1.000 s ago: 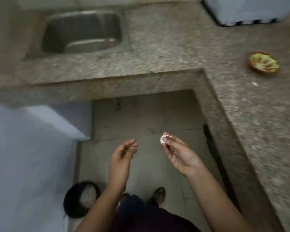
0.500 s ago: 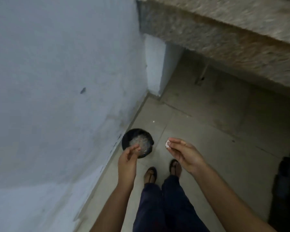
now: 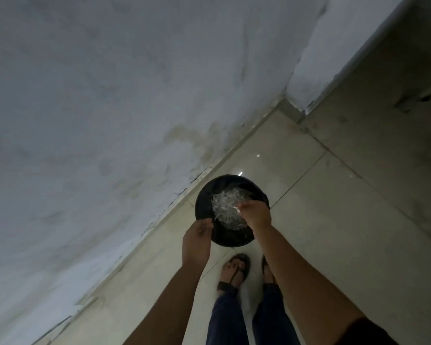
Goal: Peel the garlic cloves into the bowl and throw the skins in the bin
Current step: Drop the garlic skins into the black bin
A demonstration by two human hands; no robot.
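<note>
A round black bin [image 3: 230,239] stands on the tiled floor against the wall, with a heap of white garlic skins [image 3: 224,206] inside. My right hand [image 3: 255,215] hangs over the bin's opening, fingers bunched and pointing down, pinching a small white garlic skin [image 3: 237,209] at the fingertips. My left hand [image 3: 195,241] hovers at the bin's left rim with its fingers loosely curled, and I see nothing in it. The bowl and the garlic cloves are out of view.
A pale plastered wall [image 3: 97,108] fills the left and top. The beige tiled floor [image 3: 334,207] runs to the right. My feet in sandals [image 3: 235,268] stand just behind the bin. A white pillar base [image 3: 309,78] rises at the upper right.
The view has swung from the counter and sink down to the floor. Both hands have moved forward to the bin; the right hand, pinching the skin, is now over its opening.
</note>
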